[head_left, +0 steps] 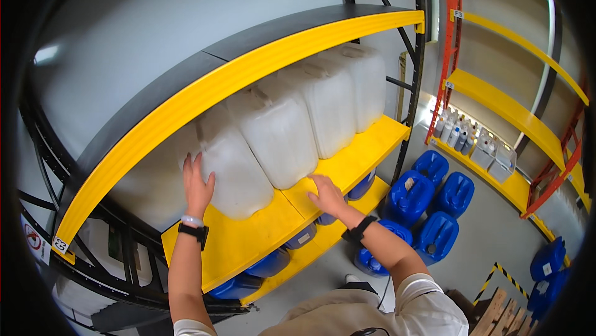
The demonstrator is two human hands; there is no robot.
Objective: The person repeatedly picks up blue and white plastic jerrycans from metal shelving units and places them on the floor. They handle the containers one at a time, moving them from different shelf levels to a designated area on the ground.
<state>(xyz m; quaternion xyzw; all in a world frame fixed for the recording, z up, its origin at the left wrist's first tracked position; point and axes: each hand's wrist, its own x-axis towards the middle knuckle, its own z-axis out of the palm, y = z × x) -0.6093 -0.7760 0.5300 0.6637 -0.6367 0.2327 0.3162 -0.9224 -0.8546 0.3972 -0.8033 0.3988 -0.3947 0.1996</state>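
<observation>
Several large translucent white jerrycans stand side by side on a yellow shelf, handles on top. My left hand lies against the left side of the leftmost jerrycan, fingers spread and thumb apart; it grips nothing. In front of the second jerrycan, near its lower right corner, is my right hand. Its fingers are apart with nothing between them, and it is close to the shelf surface; whether it touches the shelf or a jerrycan I cannot tell.
Above the jerrycans runs an upper shelf with a yellow beam. Blue jerrycans stand on the floor at the right, others on the lower shelf. A red-and-yellow rack holds bottles. A wooden pallet lies lower right.
</observation>
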